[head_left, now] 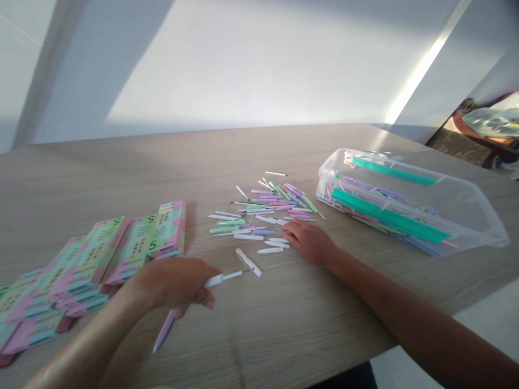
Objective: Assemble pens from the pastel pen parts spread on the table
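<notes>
My left hand (176, 286) is closed around a pen (227, 277) with a white tip section that points right, and a lilac barrel (164, 330) sticks out below the hand. My right hand (310, 241) rests on the table, fingers bent over white pen parts (272, 246) at the edge of a scattered pile of pastel pen parts (267, 210). What its fingers hold, if anything, is hidden. A white cap piece (249, 263) lies between the two hands.
Several flat pastel boxes (101, 254) printed with a "5" lie fanned out on the left of the wooden table (243, 156). A clear plastic bin (458, 210) with teal strips and more pen parts stands at the right. A white wall rises behind.
</notes>
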`<act>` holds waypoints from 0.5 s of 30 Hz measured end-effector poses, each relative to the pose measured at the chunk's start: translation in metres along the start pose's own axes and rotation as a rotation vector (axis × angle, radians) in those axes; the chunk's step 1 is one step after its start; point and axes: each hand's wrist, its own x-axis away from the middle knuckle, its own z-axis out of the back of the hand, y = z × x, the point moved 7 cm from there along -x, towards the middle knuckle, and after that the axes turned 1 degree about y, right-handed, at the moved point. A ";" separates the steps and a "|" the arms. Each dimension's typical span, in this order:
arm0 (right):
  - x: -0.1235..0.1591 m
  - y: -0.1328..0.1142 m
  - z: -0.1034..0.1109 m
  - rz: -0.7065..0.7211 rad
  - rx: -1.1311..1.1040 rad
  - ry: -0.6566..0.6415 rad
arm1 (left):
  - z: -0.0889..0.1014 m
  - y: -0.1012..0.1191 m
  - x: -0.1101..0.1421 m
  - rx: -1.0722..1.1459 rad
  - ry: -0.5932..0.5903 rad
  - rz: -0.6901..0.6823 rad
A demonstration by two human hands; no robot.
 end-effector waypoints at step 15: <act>0.008 -0.024 -0.005 0.027 0.104 -0.028 | -0.003 0.001 -0.003 0.000 0.006 -0.010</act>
